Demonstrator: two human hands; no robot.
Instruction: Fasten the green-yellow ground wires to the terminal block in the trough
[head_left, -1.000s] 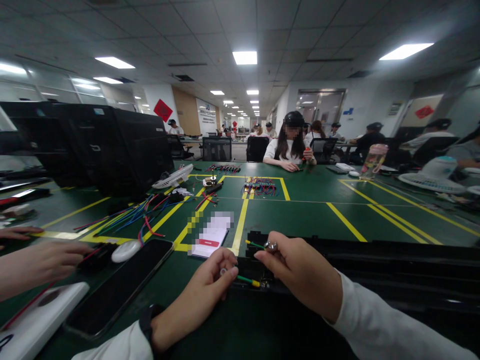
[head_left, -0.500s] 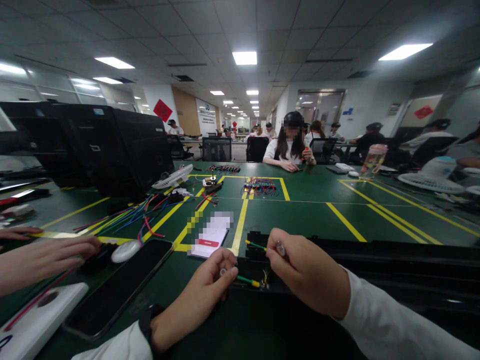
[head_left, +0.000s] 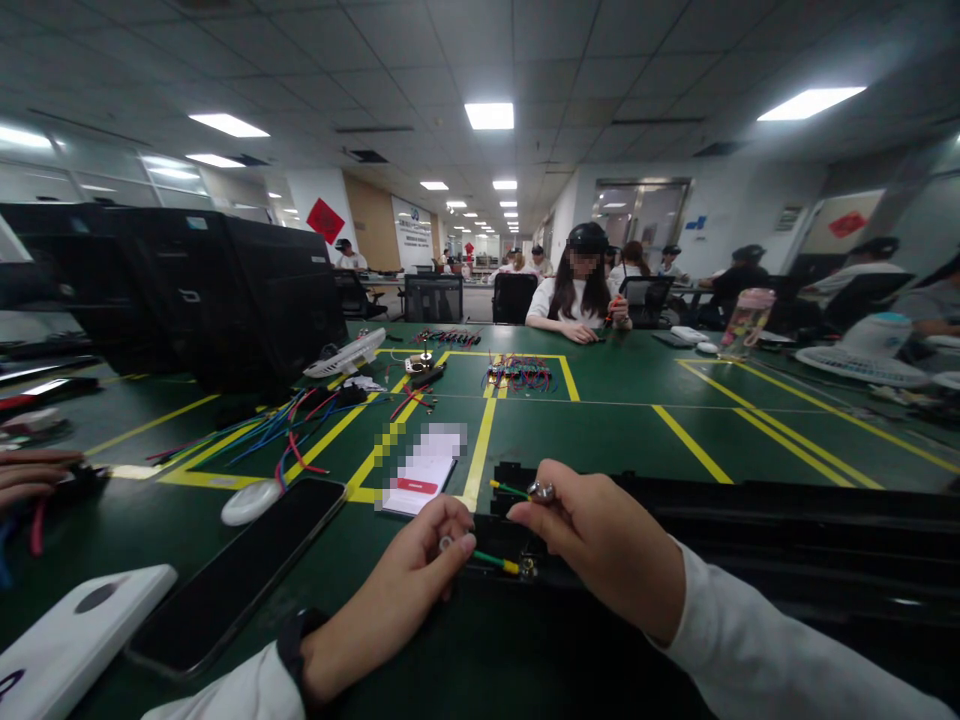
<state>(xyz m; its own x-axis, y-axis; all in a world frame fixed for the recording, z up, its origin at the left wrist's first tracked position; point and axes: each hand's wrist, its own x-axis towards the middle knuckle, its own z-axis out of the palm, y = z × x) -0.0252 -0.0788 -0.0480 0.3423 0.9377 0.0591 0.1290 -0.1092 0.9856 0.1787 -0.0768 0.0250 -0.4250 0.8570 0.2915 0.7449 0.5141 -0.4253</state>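
Note:
My left hand (head_left: 405,575) pinches a green wire (head_left: 487,559) between thumb and fingers, with a small ring showing at the fingertips. The wire's yellow sleeve (head_left: 511,567) points right, beside a small shiny metal fitting (head_left: 529,568) on a long black panel (head_left: 750,520). Thumb and index finger of my right hand (head_left: 607,540) are closed on a small silver metal piece (head_left: 541,492), whose exact kind is unclear. Just left of that piece lies a second green wire (head_left: 513,489) with a yellow end; whether the right hand touches it cannot be made out.
Left of my hands lie a dark phone (head_left: 247,570), a white oval object (head_left: 251,502) and a white box-like item (head_left: 82,630). A lit phone (head_left: 416,487) lies ahead. Another person's hand (head_left: 34,475) is at far left. Loose wires (head_left: 255,430) and a wire bundle (head_left: 521,373) lie beyond.
My right hand has turned, and the silver piece has shifted slightly left. My left hand has stayed put. At far left, the other person's hand has drawn away leftward with a black object.

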